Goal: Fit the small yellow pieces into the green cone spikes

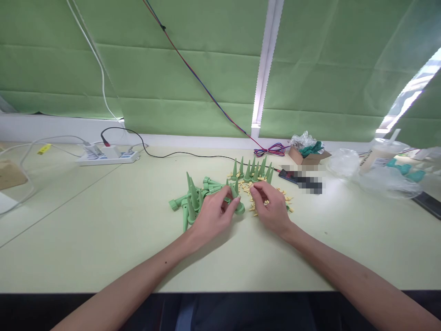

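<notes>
My left hand [217,209] grips a green cone [238,205], which leans with its round base toward the right. My right hand [270,207] is pinched above small yellow pieces [254,208]; what its fingertips hold is too small to make out. Left of my left hand lies a heap of green cones [193,195], some upright and some on their sides. Behind both hands, several green cones [254,171] stand upright in a cluster, with yellow pieces around their bases.
A black phone-like object [291,177] lies behind my right hand. Farther back are a cardboard box [308,158] and a bundled cable [270,150]. A drink cup [379,154] and plastic bags stand at right. At left sits a power strip [108,158] with cables.
</notes>
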A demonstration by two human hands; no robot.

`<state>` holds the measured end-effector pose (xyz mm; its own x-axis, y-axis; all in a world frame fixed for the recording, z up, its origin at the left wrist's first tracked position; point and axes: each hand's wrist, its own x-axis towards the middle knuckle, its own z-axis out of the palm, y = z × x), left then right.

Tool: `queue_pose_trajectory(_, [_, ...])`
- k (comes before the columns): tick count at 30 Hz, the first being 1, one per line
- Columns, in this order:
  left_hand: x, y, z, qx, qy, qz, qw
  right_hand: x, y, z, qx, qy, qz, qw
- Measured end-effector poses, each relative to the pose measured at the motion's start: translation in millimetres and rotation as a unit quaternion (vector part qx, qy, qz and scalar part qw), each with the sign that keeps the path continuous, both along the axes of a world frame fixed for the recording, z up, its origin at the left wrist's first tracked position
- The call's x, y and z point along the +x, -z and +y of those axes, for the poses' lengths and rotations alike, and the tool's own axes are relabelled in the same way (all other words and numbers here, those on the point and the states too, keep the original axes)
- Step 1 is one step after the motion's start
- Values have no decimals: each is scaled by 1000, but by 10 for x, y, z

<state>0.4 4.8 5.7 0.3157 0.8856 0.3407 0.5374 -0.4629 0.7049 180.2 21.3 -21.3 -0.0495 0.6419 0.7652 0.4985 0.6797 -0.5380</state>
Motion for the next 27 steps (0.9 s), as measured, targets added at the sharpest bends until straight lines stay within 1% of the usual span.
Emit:
queue_pose_trajectory(6, [2,7,1,13,-14,-39,999,-12,-14,-27,12,-16,-28,999])
queue_pose_trajectory(12, [6,-1,-3,20,-18,-53,998,-17,-10,-29,15,-30,-45,998])
queue_pose_trajectory(18, [-1,5,-10,30,-26,-50,998,-29,-18,-42,28,-36,-63,997])
queue_pose_trajectory(27, [-3,21,-9,53,-23,-35,998,-32,-11,-43,22,-47,-76,996])
